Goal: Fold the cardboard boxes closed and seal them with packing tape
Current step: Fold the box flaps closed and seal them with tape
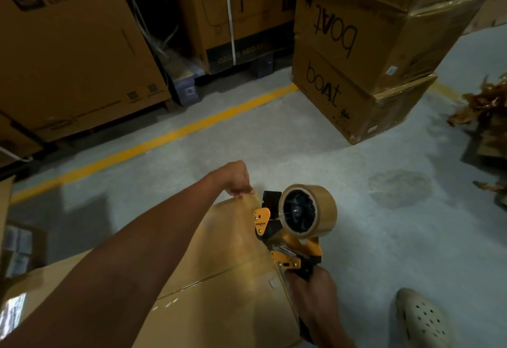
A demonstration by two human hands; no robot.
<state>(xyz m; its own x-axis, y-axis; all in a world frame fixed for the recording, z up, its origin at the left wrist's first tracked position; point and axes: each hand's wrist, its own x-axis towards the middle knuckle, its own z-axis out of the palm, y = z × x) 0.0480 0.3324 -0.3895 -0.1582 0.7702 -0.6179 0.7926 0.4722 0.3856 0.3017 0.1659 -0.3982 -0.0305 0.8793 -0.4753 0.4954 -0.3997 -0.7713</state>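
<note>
A person's left hand (pixel 238 180) curls its fingers over the far edge of a brown cardboard box (pixel 219 279) lying at 6 o'clock. The right hand (pixel 315 293) grips the handle of a yellow-and-black tape dispenser (pixel 285 249), whose brown tape roll (pixel 323 205) sits above the box's right edge. At 1 o'clock stand stacked printed cartons (pixel 356 59).

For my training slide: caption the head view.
Left hand grips the far edge of the cardboard box; right hand holds a yellow tape dispenser.
</note>
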